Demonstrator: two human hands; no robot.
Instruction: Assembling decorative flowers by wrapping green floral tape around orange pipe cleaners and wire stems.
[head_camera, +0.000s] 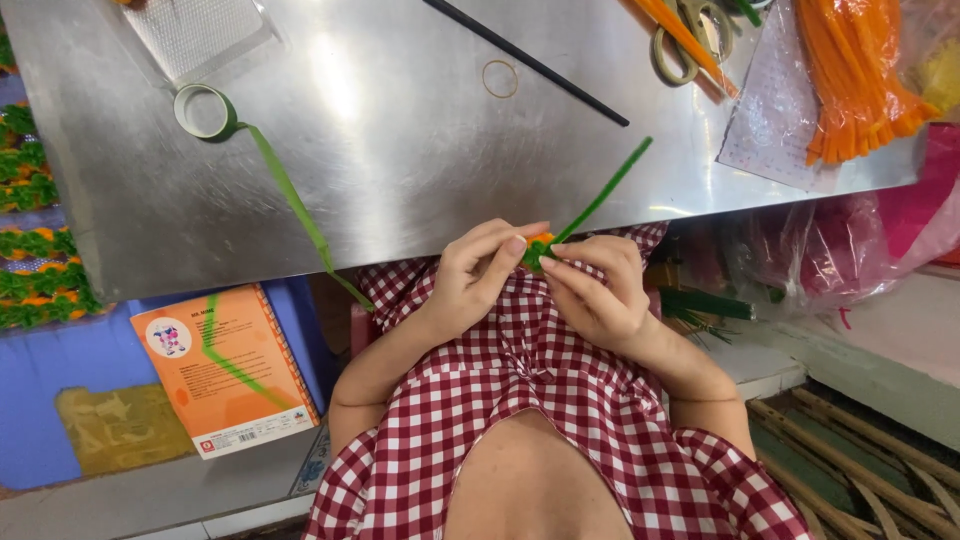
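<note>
Checked red-and-white cloth (560, 400) fills the near edge of our view, and just above it we have both hands pressed together at the worktop's (400, 150) rim. Our left hand (478, 275) is curled, thumb and fingertips pinching a small orange-and-green piece (538, 246); our right hand (598, 290) is closed on the same piece from the other side. From that pinch a green fuzzy stem (605, 190) rises slanting over the steel.

Risk, as we judge it: the piece sits right at the edge, over our lap, so a slack pinch could drop it out of sight, and the free stem tip could kink if it is twisted too hard.

Moving outward, a roll of green tape (205, 110) lies to the left, its loose tail trailing off the edge. A thin black rod (525, 60) and a rubber band (500, 78) lie farther back. Scissors (685, 40) and a bundle of orange stems (850, 80) lie at the far right. Down left, an orange booklet (225, 365) rests on a lower surface.
</note>
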